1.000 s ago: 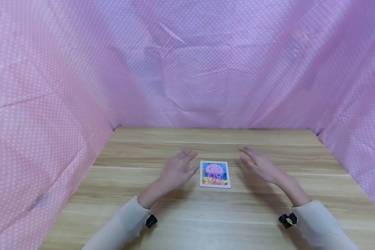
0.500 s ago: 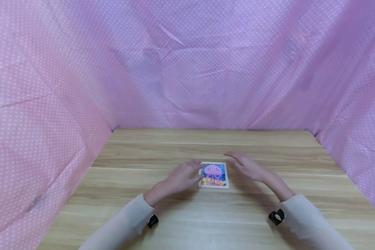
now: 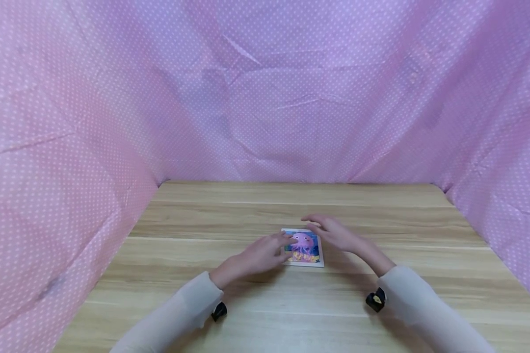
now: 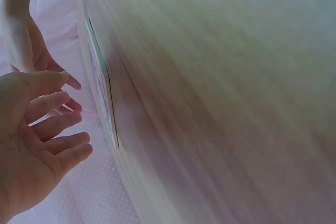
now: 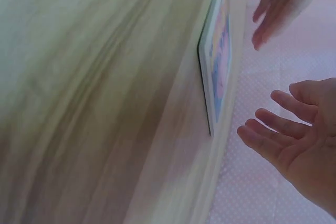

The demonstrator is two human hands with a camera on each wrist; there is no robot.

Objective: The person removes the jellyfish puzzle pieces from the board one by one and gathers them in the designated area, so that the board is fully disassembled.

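Jellyfish card (image 3: pixel 307 250) lies flat on the counter (image 3: pixel 291 314), the left hand (image 3: pixel 263 253) above its left edge and the right hand (image 3: pixel 334 234) near its far right corner, both relaxed and holding nothing. From where I stand, dropping low and pinching opposite edges evenly would steady it best.

Pink cloth (image 3: pixel 265 98) with small white dots hangs beyond the far edge of the surface (image 3: pixel 291 314) and down along its left and right sides. It is creased throughout, with a pale slanting fold high near the middle and long fold lines at the left. Low on the left is a greyish patch, perhaps a shadow; it is too soft to tell. The surface is light wood grain, its bands running side to side.
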